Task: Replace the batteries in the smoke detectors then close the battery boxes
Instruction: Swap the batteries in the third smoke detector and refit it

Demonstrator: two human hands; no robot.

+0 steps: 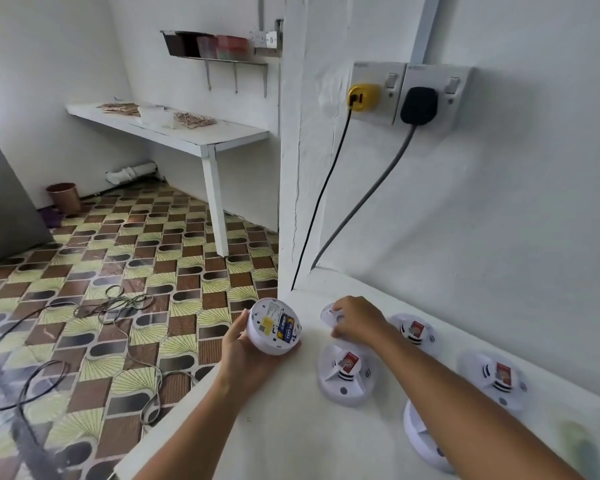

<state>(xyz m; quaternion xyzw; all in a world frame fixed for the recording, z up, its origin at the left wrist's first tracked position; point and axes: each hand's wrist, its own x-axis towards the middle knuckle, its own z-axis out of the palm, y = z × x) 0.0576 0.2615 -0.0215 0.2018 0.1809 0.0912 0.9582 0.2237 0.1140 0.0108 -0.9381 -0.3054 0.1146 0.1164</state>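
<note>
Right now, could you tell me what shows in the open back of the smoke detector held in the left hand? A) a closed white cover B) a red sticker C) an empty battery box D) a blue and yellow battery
D: the smoke detector that the left hand holds is turned back-up, and a blue and yellow battery sits in its uncovered battery box.
</note>
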